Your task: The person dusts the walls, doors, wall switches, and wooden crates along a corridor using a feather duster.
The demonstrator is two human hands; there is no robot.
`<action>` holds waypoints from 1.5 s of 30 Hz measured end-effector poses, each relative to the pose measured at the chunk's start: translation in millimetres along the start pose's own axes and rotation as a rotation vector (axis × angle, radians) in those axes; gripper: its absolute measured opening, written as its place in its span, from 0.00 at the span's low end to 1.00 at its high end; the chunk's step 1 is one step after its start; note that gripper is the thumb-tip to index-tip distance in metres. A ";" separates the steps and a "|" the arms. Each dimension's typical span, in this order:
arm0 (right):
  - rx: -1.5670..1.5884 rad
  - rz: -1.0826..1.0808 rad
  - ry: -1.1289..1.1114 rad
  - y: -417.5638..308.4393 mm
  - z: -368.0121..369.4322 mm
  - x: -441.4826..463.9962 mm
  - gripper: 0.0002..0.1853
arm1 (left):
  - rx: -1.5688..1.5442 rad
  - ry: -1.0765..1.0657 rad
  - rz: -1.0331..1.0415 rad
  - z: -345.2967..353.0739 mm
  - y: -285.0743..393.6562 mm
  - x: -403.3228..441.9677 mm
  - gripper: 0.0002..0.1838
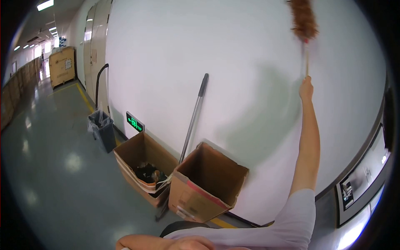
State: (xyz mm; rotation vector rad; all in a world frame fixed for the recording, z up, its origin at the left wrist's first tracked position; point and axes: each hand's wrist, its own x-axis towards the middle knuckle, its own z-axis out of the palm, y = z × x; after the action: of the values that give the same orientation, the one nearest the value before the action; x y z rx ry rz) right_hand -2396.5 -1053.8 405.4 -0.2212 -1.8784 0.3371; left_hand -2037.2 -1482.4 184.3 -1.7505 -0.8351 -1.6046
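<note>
Holds right arm (306, 175) raised high, almost straight, with forearm (309, 137) bare. Curls right hand (306, 88) into firm, wrapped grip at far end of reach, with wrist (307, 100) nearly in line. Bends left arm (139, 241) low in front, bare, along bottom edge of view; cannot make out finger pose there.

Open carton (202, 202) below-left of right hand (306, 88)

Second carton (127, 160), dark scraps (146, 173) inside, farther left of the hand. Dark-gripped pole (192, 121) leans between the cartons. Green-lettered sign (135, 122) past them, then grey bin (105, 136) with clear liner (92, 120). Pale door (96, 43), wooden crate (62, 71): far left of the hand.
</note>
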 end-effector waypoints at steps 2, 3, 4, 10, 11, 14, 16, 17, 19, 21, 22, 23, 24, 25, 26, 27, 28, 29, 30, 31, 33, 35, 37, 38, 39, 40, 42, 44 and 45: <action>-0.228 -0.068 -0.144 -13.9 -7.3 -15.9 0.09 | 0.023 0.001 0.007 0.2 -2.0 -3.8 0.14; -0.341 -0.104 -0.216 -14.2 -8.9 -23.8 0.08 | 0.029 -0.001 0.008 0.2 -3.1 -4.3 0.14; -0.375 -0.198 -0.228 -3.8 -5.4 -31.7 0.08 | 0.032 -0.002 0.008 0.4 -3.9 -5.4 0.14; -0.537 -0.559 -0.271 109.0 -0.5 -67.8 0.07 | 0.015 -0.028 -0.033 5.8 -12.2 -7.0 0.11; -0.559 -0.596 -0.268 119.6 -9.8 -73.6 0.07 | 0.009 -0.030 -0.043 7.6 -13.1 -7.5 0.11; -0.590 -0.643 -0.197 145.7 -33.1 -76.4 0.05 | -0.012 -0.037 -0.074 12.8 -16.2 -7.0 0.10; -0.588 -0.565 -0.184 151.2 -50.3 -80.2 0.05 | -0.034 -0.064 -0.078 16.5 -19.8 -10.0 0.10; -0.580 -0.481 -0.198 148.4 -59.0 -82.3 0.05 | -0.052 -0.056 -0.072 19.3 -21.5 -12.3 0.10; -0.548 -0.331 -0.228 150.9 -62.0 -93.2 0.06 | -0.079 -0.054 -0.046 23.5 -24.9 -16.2 0.10; -0.496 -0.200 -0.265 157.6 -53.4 -107.2 0.08 | -0.089 -0.057 -0.051 25.8 -26.0 -14.9 0.11; -0.482 -0.186 -0.302 162.0 -48.6 -117.5 0.09 | -0.092 -0.061 -0.051 26.1 -26.2 -14.2 0.11; -0.466 -0.173 -0.337 168.6 -44.3 -132.5 0.09 | -0.084 -0.058 -0.053 26.6 -26.0 -13.3 0.11; -0.448 -0.162 -0.372 175.5 -40.3 -147.8 0.09 | -0.074 -0.055 -0.054 27.1 -25.4 -12.3 0.11; -0.479 -0.172 -0.426 184.1 -38.3 -162.1 0.10 | -0.063 -0.051 -0.054 27.2 -24.4 -12.0 0.11; -0.510 -0.183 -0.480 195.9 -37.2 -177.4 0.10 | -0.056 -0.054 -0.059 26.9 -23.0 -12.3 0.11; -0.485 -0.239 -0.503 213.5 -36.7 -192.9 0.10 | -0.048 -0.057 -0.063 26.2 -21.3 -12.9 0.11; -0.460 -0.294 -0.528 232.0 -37.2 -208.7 0.10 | -0.042 -0.058 -0.070 25.8 -19.4 -13.4 0.11; -0.456 -0.338 -0.546 244.7 -38.9 -224.5 0.09 | -0.027 -0.059 -0.073 25.4 -17.9 -13.0 0.11; -0.453 -0.383 -0.563 254.3 -40.7 -236.5 0.08 | -0.013 -0.059 -0.077 24.7 -17.0 -11.3 0.11; -0.489 -0.396 -0.578 261.4 -41.7 -244.1 0.08 | 0.000 -0.059 -0.079 24.3 -16.7 -10.1 0.12; -0.562 -0.416 -0.612 267.3 -44.8 -255.2 0.06 | 0.006 -0.054 -0.082 24.8 -16.5 -8.5 0.11; -0.556 -0.511 -0.603 265.6 -50.3 -257.1 0.05 | 0.006 -0.061 -0.086 25.6 -16.4 -7.1 0.11; -0.510 -0.603 -0.584 251.7 -56.2 -253.3 0.04 | 0.008 -0.081 -0.086 26.3 -16.4 -5.1 0.11; -0.466 -0.647 -0.570 241.4 -54.6 -248.5 0.04 | 0.004 -0.078 -0.088 26.9 -16.7 -4.2 0.11; -0.422 -0.691 -0.557 229.3 -52.7 -242.7 0.04 | 0.000 -0.073 -0.091 28.0 -16.8 -3.1 0.11; -0.434 -0.713 -0.537 215.8 -49.6 -236.4 0.03 | -0.004 -0.068 -0.096 28.9 -17.0 -2.6 0.10; -0.445 -0.715 -0.496 179.8 -41.3 -222.7 0.03 | 0.008 -0.059 -0.094 29.1 -18.5 -1.8 0.10; -0.441 -0.653 -0.457 133.6 -32.3 -209.8 0.04 | 0.010 -0.026 -0.106 32.8 -16.3 -4.8 0.10; -0.436 -0.611 -0.439 109.1 -27.0 -204.8 0.04 | 0.007 0.000 -0.119 35.3 -14.4 -7.2 0.10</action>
State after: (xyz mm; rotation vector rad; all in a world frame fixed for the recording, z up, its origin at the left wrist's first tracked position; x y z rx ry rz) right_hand -2305.9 -1012.5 194.1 0.1567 -2.3241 -0.4833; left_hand -2027.6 -1446.0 174.9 -1.7237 -0.9594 -1.6754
